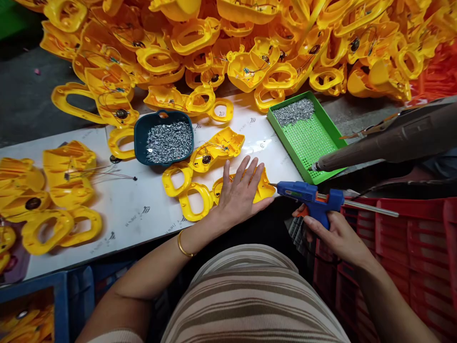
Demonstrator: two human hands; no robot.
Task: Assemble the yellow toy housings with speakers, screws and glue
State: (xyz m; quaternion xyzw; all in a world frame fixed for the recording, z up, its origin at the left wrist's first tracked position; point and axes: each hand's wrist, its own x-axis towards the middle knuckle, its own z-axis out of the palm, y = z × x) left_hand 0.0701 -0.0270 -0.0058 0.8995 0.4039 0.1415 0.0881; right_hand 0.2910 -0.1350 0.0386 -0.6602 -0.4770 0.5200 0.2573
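My right hand (332,233) is wrapped round the handle of a blue glue gun (310,194), a pale glue stick (371,207) poking from its rear. The gun's nozzle points left and meets the right end of a yellow plastic shell (264,186). Across that shell lies my left hand (240,193), fingers spread, hiding much of it. Just beyond rests another yellow shell half (217,148) with a dark round part and thin wires inside. Both have oval loop handles at their left.
Behind are heaped yellow shells (200,38). A dark basin (141,138) and a green tray (323,171) hold small metal screws. From the right reaches a dark tool (385,138). Left are more shells (69,176); below stand a red crate (410,228) and a blue crate (62,295).
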